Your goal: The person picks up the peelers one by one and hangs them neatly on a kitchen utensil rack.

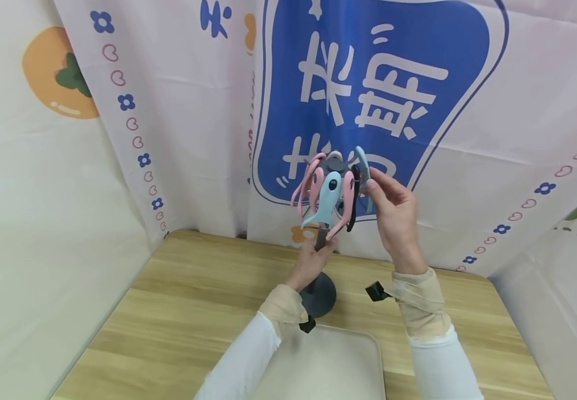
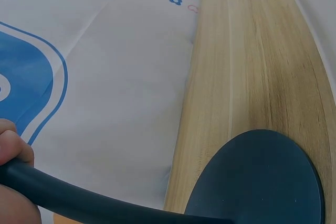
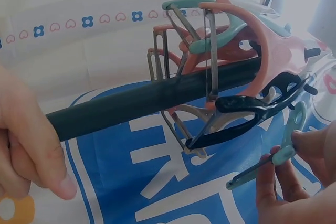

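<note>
A dark stand (image 3: 121,106) with a round base (image 2: 257,177) rises from the table. From the short pegs at its top hang several Y-shaped peelers, among them a pink peeler (image 3: 270,45), a light blue peeler (image 1: 329,194) and a black peeler (image 3: 231,129). My left hand (image 1: 312,260) grips the pole below them. Beside the rack's right side, my right hand (image 1: 399,214) pinches another light blue peeler (image 3: 286,153) between thumb and fingers. That one hangs near the pegs, its upper end close to the black peeler in the right wrist view.
A pale rectangular tray (image 1: 328,364) lies on the wooden table (image 1: 168,311) in front of the base. A printed cloth (image 1: 208,139) hangs close behind the stand, and pale cloth walls flank the table left and right.
</note>
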The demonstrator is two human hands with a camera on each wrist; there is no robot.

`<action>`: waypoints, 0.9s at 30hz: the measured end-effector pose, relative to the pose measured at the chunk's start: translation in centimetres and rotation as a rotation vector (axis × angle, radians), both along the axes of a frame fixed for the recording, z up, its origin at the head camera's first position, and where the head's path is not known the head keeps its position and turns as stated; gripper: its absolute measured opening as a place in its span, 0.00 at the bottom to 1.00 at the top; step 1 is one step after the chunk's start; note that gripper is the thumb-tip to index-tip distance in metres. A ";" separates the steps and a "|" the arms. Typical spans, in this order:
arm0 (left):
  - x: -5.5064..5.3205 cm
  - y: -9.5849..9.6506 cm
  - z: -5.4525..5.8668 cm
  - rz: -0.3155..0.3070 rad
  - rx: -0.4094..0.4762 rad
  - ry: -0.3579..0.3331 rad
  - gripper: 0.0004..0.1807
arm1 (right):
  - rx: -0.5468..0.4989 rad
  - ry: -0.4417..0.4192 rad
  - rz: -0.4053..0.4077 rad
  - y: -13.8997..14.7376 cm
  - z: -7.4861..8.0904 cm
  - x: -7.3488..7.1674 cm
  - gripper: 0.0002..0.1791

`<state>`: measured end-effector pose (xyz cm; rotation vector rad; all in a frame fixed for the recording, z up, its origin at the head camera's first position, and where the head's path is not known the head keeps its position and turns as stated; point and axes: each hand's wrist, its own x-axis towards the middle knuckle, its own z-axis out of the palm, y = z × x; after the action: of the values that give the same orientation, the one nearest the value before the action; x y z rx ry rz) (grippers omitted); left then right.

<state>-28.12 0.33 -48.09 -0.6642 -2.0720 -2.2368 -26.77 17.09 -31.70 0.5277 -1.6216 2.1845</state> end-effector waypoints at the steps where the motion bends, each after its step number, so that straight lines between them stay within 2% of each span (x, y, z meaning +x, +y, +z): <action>1: 0.0 0.0 0.0 0.001 0.000 0.002 0.30 | -0.006 -0.005 0.005 0.0 0.1 0.0 0.17; 10: 0.0 0.1 0.1 -0.008 -0.010 -0.010 0.29 | -0.042 -0.064 0.064 -0.3 0.1 -0.3 0.14; 17: 0.0 0.1 0.2 -0.002 -0.015 -0.013 0.28 | -0.090 -0.135 0.147 -0.7 0.1 -0.4 0.18; 22: 0.0 0.1 0.2 -0.001 -0.013 -0.007 0.29 | -0.132 -0.157 0.199 -0.9 -0.3 -0.5 0.16; 27: 0.1 0.1 0.2 -0.005 -0.009 -0.010 0.29 | -0.127 -0.177 0.220 -1.1 -0.8 -0.5 0.15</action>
<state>-28.05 0.41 -47.91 -0.6607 -2.0886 -2.2387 -27.23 15.99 -32.51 0.5097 -1.5600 2.5415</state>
